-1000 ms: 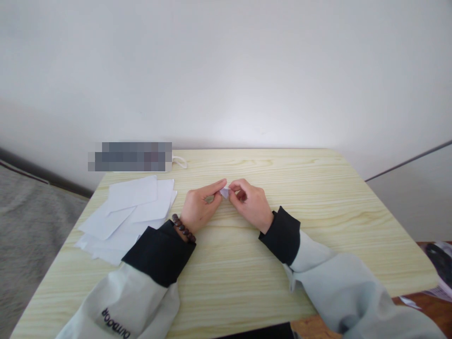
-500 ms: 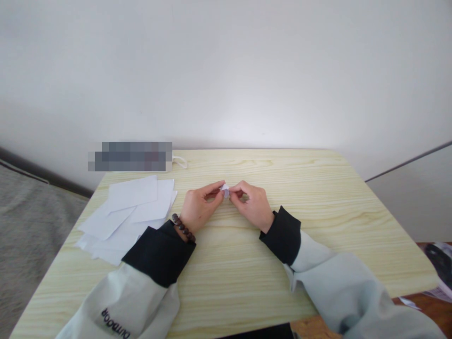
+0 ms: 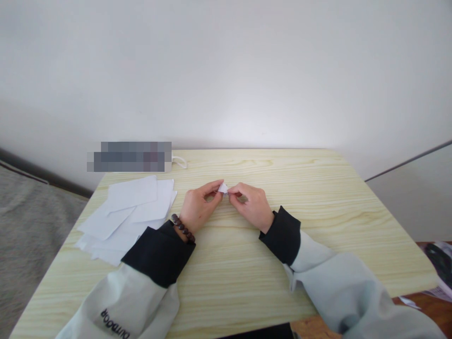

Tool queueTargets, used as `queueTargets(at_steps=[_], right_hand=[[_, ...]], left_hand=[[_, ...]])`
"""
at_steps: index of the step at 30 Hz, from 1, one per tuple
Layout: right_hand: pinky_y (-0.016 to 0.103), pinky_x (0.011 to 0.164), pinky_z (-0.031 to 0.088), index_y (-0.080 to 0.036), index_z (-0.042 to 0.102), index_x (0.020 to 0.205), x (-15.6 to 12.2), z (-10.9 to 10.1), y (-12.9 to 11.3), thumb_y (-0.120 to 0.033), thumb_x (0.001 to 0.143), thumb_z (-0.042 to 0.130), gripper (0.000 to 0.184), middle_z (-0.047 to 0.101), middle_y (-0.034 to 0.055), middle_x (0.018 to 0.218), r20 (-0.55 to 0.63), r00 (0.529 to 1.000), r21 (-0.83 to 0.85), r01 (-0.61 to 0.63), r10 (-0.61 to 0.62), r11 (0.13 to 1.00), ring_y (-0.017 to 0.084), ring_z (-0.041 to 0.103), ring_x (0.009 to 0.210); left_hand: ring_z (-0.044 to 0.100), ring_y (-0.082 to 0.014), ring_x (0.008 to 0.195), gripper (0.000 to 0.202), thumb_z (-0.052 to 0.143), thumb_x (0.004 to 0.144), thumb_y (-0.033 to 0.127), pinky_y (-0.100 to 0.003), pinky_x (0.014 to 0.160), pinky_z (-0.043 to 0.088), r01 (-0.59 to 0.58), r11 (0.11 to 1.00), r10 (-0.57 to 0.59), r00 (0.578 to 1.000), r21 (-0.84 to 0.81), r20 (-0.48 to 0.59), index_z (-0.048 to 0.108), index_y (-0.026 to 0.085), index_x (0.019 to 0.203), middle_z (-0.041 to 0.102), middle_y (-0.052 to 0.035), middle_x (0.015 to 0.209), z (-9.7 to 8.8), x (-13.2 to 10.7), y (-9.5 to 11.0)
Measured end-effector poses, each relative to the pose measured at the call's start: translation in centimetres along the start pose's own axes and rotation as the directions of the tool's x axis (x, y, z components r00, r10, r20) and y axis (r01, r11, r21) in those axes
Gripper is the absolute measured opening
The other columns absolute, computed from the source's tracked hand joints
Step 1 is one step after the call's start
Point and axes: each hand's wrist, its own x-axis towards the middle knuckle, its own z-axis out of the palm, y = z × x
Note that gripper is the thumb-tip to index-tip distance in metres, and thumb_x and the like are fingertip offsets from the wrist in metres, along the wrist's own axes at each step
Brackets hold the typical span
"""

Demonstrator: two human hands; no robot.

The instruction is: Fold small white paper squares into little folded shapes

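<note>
A small folded piece of white paper (image 3: 223, 188) is held between my two hands over the middle of the table. My left hand (image 3: 199, 205) pinches its left side between thumb and fingers, with a dark bead bracelet round the wrist. Thumb and forefinger of my right hand (image 3: 252, 202) close on its right edge. The fingertips hide part of the folds. To the left of my left hand lies a loose stack of white paper sheets (image 3: 132, 195), spread and overlapping.
The light wood-grain table (image 3: 318, 188) stands against a pale wall (image 3: 247, 70). At its back left is a blurred-out object (image 3: 130, 160) with a white loop (image 3: 181, 162) beside it. Grey fabric (image 3: 31, 226) lies beyond the left edge, and dark items (image 3: 439, 263) sit past the right edge.
The folded paper has turned slightly between my fingertips, so a pointed white face now shows. Both hands stay in nearly the same place.
</note>
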Motion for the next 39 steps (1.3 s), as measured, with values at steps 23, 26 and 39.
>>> queueTargets(at_steps=[23,26,39], right_hand=[[0.024,0.072,0.051,-0.022,0.068,0.085,0.11,-0.21,0.13,-0.015,0.084,0.050,0.019,0.072,0.0004,0.084,-0.025,0.999,0.038,0.024,-0.023,0.999,0.013,0.066,0.077],[0.024,0.074,0.051,-0.022,0.068,0.085,0.13,-0.18,0.18,-0.016,0.085,0.050,0.019,0.072,0.0002,0.084,-0.032,0.999,0.033,0.032,-0.031,0.999,0.013,0.067,0.078],[0.026,0.072,0.052,-0.019,0.059,0.088,0.34,-0.23,-0.11,-0.027,0.081,0.056,0.011,0.069,0.0022,0.080,-0.009,0.992,0.230,-0.122,0.128,0.965,0.014,0.065,0.072]], left_hand=[[0.065,-0.0227,0.098,0.044,0.056,0.081,0.046,-0.032,0.091,0.050,0.068,0.992,-0.064,0.997,-0.104,0.041,0.065,0.015,0.111,0.070,-0.0068,0.106,-0.56,0.18,0.41],[0.066,-0.0223,0.097,0.044,0.057,0.081,0.046,-0.031,0.089,0.051,0.072,0.994,-0.069,0.997,-0.088,0.037,0.065,0.016,0.112,0.071,-0.0058,0.105,-0.54,0.24,0.41],[0.067,-0.0210,0.089,0.038,0.068,0.072,0.046,-0.034,0.086,0.052,0.072,0.967,-0.053,0.995,-0.243,0.084,0.069,0.016,0.094,0.073,-0.0067,0.094,-0.56,0.23,-0.03]])
